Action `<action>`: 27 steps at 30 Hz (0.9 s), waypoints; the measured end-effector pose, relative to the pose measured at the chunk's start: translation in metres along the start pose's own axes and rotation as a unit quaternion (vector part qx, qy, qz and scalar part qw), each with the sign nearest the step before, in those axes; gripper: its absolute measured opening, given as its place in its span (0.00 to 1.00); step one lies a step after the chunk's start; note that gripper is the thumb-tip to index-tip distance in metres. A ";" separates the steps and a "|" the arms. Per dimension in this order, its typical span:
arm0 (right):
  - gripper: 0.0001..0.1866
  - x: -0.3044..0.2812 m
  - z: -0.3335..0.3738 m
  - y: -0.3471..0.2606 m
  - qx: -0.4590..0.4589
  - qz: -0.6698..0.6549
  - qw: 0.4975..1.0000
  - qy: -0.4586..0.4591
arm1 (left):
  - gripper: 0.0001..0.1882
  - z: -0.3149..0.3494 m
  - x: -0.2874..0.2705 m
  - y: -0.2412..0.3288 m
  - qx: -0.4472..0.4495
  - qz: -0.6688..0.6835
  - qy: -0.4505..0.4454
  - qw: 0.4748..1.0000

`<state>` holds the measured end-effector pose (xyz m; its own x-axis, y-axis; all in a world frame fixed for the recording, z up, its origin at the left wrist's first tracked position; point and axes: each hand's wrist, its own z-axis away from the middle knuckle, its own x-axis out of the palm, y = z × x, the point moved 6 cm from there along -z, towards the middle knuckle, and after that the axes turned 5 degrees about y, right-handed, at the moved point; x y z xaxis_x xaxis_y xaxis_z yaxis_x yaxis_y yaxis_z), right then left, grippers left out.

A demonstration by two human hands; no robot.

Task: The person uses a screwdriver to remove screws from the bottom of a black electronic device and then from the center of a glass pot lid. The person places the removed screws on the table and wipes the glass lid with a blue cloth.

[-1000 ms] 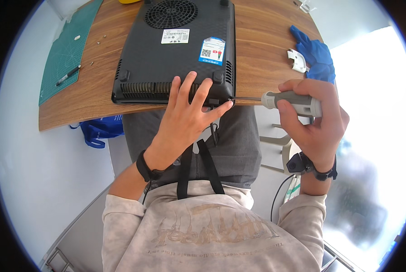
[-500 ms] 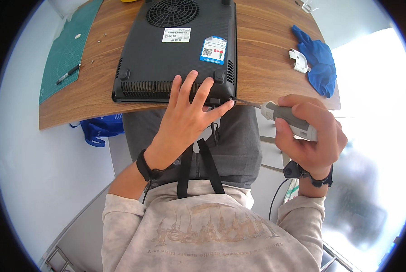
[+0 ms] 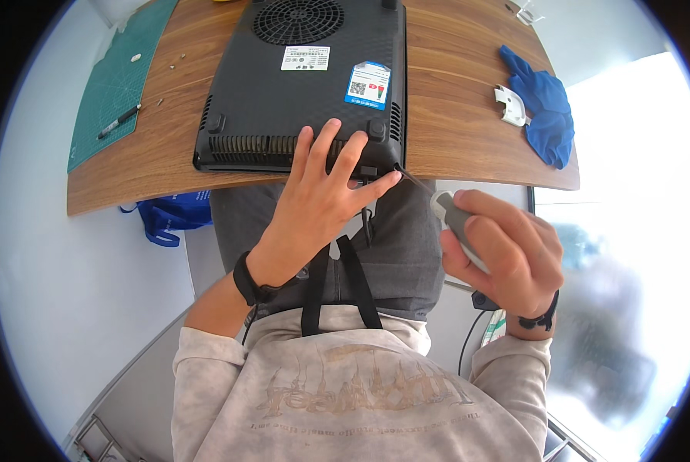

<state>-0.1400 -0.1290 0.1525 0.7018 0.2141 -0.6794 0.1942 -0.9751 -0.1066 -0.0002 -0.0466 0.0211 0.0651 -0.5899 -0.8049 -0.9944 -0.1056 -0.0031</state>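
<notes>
A black induction cooker (image 3: 299,100) lies bottom up at the table's near edge, showing its round fan grille, vents, rubber feet and two labels. My left hand (image 3: 314,185) rests on its near edge with fingers spread, the thumb reaching the near right corner. In my right hand (image 3: 507,250) is a screwdriver (image 3: 451,213) with a grey and white handle, gripped in closed fingers. Its thin shaft slants up and left to that corner, beside my left thumb. Whether the tip sits in a screw is too small to tell.
On the left is a green cutting mat (image 3: 118,85) with a black marker pen (image 3: 119,121). Several small pieces, apparently screws (image 3: 160,102), lie near it on the wooden table (image 3: 460,92). At right are a white plastic part (image 3: 510,106) and a blue cloth (image 3: 545,115).
My right hand has moved left and toward me, so the screwdriver now slants more steeply, its shaft still at the same corner. My left hand keeps its place on the cooker.
</notes>
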 end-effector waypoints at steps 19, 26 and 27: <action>0.20 0.006 -0.018 0.000 0.016 -0.103 0.990 -0.094 | 0.31 0.001 -0.001 0.000 0.000 0.009 0.004 1.000; 0.18 0.007 -0.032 0.004 -0.008 -0.099 0.992 -0.080 | 0.31 -0.001 -0.004 -0.002 -0.009 0.028 0.005 1.000; 0.18 0.004 -0.040 0.002 0.000 -0.118 0.990 -0.083 | 0.30 -0.001 -0.004 -0.003 -0.015 0.034 0.009 0.999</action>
<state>-0.1094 -0.1282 0.1788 0.5143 0.4232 -0.7459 0.3387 -0.8993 -0.2767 0.0023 -0.0450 0.0247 0.0002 -0.6103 -0.7922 -0.9936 -0.0898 0.0690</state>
